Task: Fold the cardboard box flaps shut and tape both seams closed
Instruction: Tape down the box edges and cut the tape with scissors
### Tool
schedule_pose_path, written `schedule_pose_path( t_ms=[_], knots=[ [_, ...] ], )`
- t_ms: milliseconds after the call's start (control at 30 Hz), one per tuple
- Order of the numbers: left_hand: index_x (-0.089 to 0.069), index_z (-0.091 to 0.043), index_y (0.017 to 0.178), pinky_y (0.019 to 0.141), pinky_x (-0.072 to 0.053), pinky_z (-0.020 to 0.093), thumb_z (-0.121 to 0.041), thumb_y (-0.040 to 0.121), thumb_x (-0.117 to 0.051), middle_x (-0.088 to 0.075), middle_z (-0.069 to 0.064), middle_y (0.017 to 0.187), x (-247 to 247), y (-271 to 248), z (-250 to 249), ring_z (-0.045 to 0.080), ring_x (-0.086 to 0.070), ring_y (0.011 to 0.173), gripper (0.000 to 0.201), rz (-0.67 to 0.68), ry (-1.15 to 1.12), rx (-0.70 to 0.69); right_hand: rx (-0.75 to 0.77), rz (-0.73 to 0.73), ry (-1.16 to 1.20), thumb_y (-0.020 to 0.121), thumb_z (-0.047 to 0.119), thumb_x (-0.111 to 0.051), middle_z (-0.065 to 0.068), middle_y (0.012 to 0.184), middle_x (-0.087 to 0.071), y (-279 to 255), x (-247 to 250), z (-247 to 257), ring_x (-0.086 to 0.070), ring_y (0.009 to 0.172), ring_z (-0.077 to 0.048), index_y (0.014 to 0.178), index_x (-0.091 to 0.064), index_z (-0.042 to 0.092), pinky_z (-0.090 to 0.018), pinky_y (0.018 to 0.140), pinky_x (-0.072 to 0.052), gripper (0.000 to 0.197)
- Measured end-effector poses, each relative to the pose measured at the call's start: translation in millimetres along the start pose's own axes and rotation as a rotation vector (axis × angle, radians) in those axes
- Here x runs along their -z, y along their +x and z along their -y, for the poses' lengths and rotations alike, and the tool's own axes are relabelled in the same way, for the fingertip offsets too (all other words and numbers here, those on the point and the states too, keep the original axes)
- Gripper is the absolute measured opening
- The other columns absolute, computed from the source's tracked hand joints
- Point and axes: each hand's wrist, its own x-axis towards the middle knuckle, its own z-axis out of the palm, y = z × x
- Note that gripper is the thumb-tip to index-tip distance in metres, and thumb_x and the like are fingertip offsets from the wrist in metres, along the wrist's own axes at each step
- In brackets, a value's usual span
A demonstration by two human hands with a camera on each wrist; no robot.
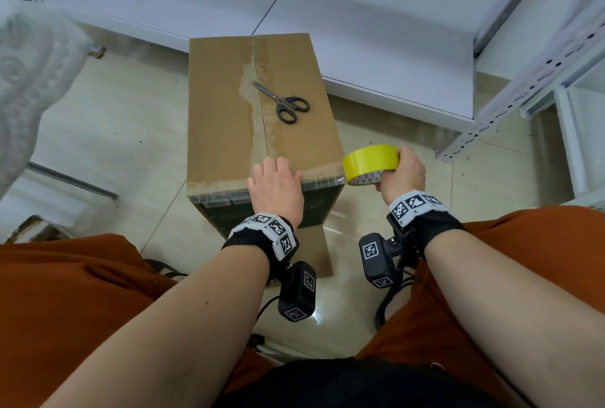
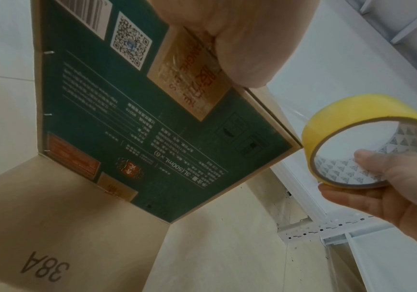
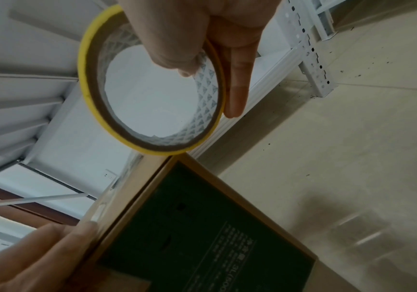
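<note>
**Top flaps folded shut, near-edge taping under way**

Resting on the near top edge of the cardboard box [image 1: 229, 119]: left hand [image 1: 276, 190], fingers fairly straight and flat over the corner, gripping nothing, seemingly pressing tape down; standing on the tiled floor: the box, top flaps meeting along a centre seam [image 1: 260, 106] overlaid with glossy clear tape; lying on the lid just right of that seam: black-handled scissors [image 1: 283, 101], untouched; running along the near edge toward the right corner: a shiny strip of tape; held just off that corner: yellow tape roll [image 1: 371, 163], pinched by the right hand [image 1: 402, 173], thumb inside the core, fingers on the outer face.

Judged partly done: strip not yet cut; a bottom flap still splayed on the floor, so likely one seam left; contents hidden behind closed flaps, impossible to tell.
</note>
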Motion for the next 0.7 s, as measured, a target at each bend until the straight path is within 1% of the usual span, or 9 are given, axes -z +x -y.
schedule_pose_path(
  t_ms=[67,133,233,300,433,533,600,700],
  knots=[
    [-0.05,-0.013,0.11,0.088,-0.037,0.034,-0.037,0.099,-0.039,-0.049,0.004,0.108,-0.5,0.3,0.7,0.022,-0.043,0.1,0.028,-0.001,0.0,-0.001,0.005,-0.003,-0.054,0.08,-0.009,-0.05,-0.022,0.097,-0.061,-1.0,2.4,-2.0,-0.059,0.089,-0.04,0.094,-0.052,0.0,-0.049,0.072,-0.052,0.017],
    [-0.05,-0.013,0.109,0.088,-0.036,0.034,-0.037,0.099,-0.039,-0.049,0.004,0.108,-1.1,0.3,1.1,0.022,-0.043,0.1,0.028,-0.001,0.002,-0.002,-0.002,-0.001,-0.091,0.082,-0.008,-0.049,-0.022,0.099,-0.061,-0.8,3.9,-6.8,-0.059,0.09,-0.04,0.097,-0.052,0.0,-0.048,0.074,-0.051,0.017],
    [-0.05,-0.014,0.108,0.087,-0.036,0.034,-0.037,0.099,-0.039,-0.049,0.004,0.108,-1.8,0.6,1.2,0.022,-0.043,0.1,0.027,-0.004,0.007,-0.006,-0.024,0.018,-0.092,0.084,-0.006,-0.045,-0.022,0.097,-0.06,2.9,4.9,-11.4,-0.062,0.083,-0.043,0.094,-0.05,0.001,-0.053,0.071,-0.053,0.014],
    [-0.05,-0.014,0.108,0.088,-0.036,0.035,-0.037,0.099,-0.039,-0.049,0.004,0.108,-1.9,0.9,1.4,0.022,-0.043,0.1,0.027,-0.007,0.0,0.0,-0.022,0.029,-0.074,0.085,-0.005,-0.044,-0.022,0.097,-0.059,7.5,4.2,-9.9,-0.063,0.08,-0.044,0.094,-0.05,0.002,-0.054,0.069,-0.054,0.012],
    [-0.05,-0.014,0.109,0.089,-0.037,0.035,-0.037,0.099,-0.039,-0.049,0.004,0.109,0.2,0.8,0.8,0.022,-0.044,0.101,0.027,0.001,-0.009,0.005,-0.009,0.042,-0.075,0.084,-0.004,-0.044,-0.021,0.095,-0.06,14.8,3.2,-7.6,-0.064,0.078,-0.043,0.09,-0.049,0.004,-0.052,0.068,-0.055,0.011],
    [-0.049,-0.014,0.109,0.089,-0.036,0.035,-0.037,0.099,-0.039,-0.049,0.004,0.109,0.9,0.3,0.8,0.022,-0.043,0.101,0.027,0.0,-0.007,0.004,-0.04,0.061,-0.094,0.085,-0.003,-0.044,-0.022,0.095,-0.061,12.9,-2.1,-15.9,-0.064,0.079,-0.043,0.093,-0.05,0.003,-0.052,0.069,-0.055,0.011],
    [-0.049,-0.014,0.108,0.089,-0.036,0.034,-0.036,0.099,-0.039,-0.048,0.003,0.108,0.1,-0.2,0.4,0.021,-0.043,0.101,0.027,-0.002,-0.005,0.0,-0.057,0.074,-0.11,0.085,-0.002,-0.044,-0.023,0.094,-0.062,10.1,-4.2,-21.9,-0.064,0.079,-0.043,0.09,-0.047,0.006,-0.052,0.07,-0.055,0.01],
    [-0.049,-0.014,0.107,0.089,-0.036,0.034,-0.036,0.099,-0.04,-0.048,0.003,0.108,0.4,-0.8,0.9,0.021,-0.043,0.1,0.026,-0.01,-0.003,-0.002,-0.043,0.078,-0.123,0.085,0.0,-0.046,-0.021,0.095,-0.06,11.6,-2.0,-22.0,-0.063,0.08,-0.042,0.088,-0.045,0.008,-0.05,0.07,-0.054,0.009]
  ],
)
